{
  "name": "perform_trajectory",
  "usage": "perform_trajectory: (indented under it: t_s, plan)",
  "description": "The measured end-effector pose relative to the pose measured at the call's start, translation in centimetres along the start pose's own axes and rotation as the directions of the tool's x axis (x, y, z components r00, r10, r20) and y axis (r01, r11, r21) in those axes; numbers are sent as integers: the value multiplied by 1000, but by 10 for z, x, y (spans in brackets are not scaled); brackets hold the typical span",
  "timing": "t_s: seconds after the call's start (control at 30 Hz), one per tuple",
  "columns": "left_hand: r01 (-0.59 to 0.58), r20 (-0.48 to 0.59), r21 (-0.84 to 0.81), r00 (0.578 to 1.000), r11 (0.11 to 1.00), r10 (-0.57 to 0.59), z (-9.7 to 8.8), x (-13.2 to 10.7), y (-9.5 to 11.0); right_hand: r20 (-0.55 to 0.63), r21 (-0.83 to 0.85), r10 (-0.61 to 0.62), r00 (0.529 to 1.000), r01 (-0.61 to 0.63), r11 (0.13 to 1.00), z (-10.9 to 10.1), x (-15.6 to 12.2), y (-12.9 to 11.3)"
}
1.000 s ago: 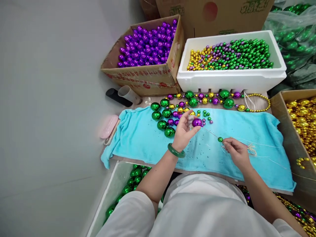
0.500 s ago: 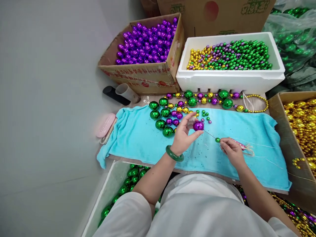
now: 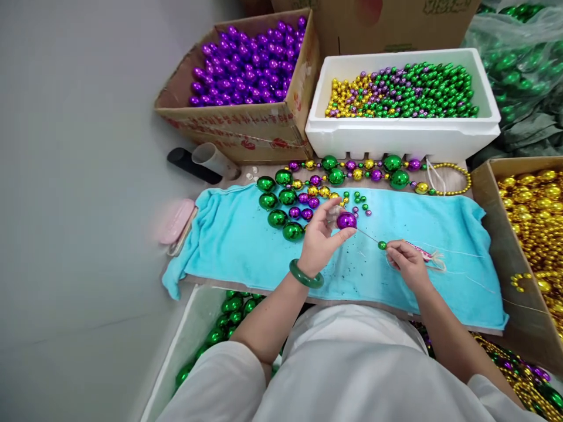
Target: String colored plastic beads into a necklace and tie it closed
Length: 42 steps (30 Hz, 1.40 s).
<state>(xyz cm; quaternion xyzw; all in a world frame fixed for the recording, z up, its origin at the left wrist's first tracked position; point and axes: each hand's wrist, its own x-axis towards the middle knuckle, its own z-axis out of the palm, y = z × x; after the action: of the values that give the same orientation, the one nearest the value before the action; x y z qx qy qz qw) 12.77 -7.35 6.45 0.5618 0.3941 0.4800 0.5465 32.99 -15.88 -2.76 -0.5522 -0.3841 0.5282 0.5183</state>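
Note:
My left hand [image 3: 321, 237], with a green bangle [image 3: 306, 274] at the wrist, is closed on a large shiny purple bead [image 3: 347, 220]. A thin needle [image 3: 367, 235] runs from that bead down to a small green bead [image 3: 382, 245]. At the green bead, the fingertips of my right hand [image 3: 405, 261] pinch the needle's other end. Both hands are above a turquoise towel [image 3: 246, 258]. Left of my left hand lie large green beads [image 3: 277, 218] and smaller purple beads [image 3: 301, 213]. Tiny loose green beads [image 3: 357, 195] are just beyond it.
A carton of purple beads [image 3: 250, 64] and a white foam box [image 3: 402, 132] of mixed beads stand behind. A strung bead necklace [image 3: 400, 179] lies before them. Gold beads [image 3: 532, 205] fill a carton at right; a pink case [image 3: 178, 221] is at left.
The whole view has shifted slightly, so everything appears a little further left and mostly higher. Both hands keep the same hold on the purple bead and the needle.

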Motion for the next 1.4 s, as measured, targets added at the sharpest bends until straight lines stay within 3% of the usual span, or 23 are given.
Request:
perform_trajectory:
  t_s: [0.17,0.3,0.37,0.4,0.47,0.53,0.6,0.7,0.8,0.87,0.93,1.0,1.03,1.1,1.17,1.27,1.4]
  plan:
    - [-35,-16,88,999,996,36,5,-5,-2,-13,-20,-3,1000,3,1000,3,-1,-4]
    - [3,126,121,992,993,-18,4,-7,-6,-9,-11,16,1000,-16,1000,7,0,-8]
    - [-16,104,247,995,969,-10,-4,-4,-9,-22,14,43,999,-42,999,7,-1,-10]
    - [-46,62,365,998,930,25,-10,-1,-12,-37,21,49,998,-48,999,5,-1,-11]
    - [-95,21,635,994,766,106,-23,5,-21,-63,20,47,997,-46,999,3,-2,-12]
    - [-128,83,819,991,560,104,-34,11,-35,-77,3,39,996,-38,999,0,-2,-13]
    - [-169,170,893,985,418,35,-38,15,-51,-82,-22,35,996,-36,999,-2,-2,-14]
    - [-202,223,912,975,356,-19,-35,19,-72,-86,-46,30,996,-34,998,-1,-2,-13]
    - [-158,182,903,983,399,-22,-27,22,-80,-84,-56,25,996,-30,998,0,-3,-13]
    - [-101,121,854,993,511,-5,-25,24,-76,-79,-69,19,997,-24,997,-1,-5,-13]
    - [-2,28,676,999,736,-23,-26,24,-68,-68,-84,7,998,-13,996,-2,-7,-13]
    - [151,-41,309,989,939,-145,-29,24,-58,-57,-96,-1,998,-5,995,-3,-9,-14]
    - [228,-38,94,974,969,-225,-31,23,-53,-54,-100,-3,999,-3,995,-3,-9,-14]
    - [337,19,-242,939,910,-343,-34,22,-45,-53,-104,-6,999,0,995,-2,-10,-16]
    - [378,70,-405,921,833,-384,-35,20,-40,-57,-114,-14,998,7,993,1,-9,-17]
    - [385,84,-480,914,788,-396,-35,18,-36,-69,-145,-30,997,20,989,6,-8,-19]
    - [363,66,-472,923,804,-378,-33,16,-34,-72,-178,-49,996,36,983,8,-8,-20]
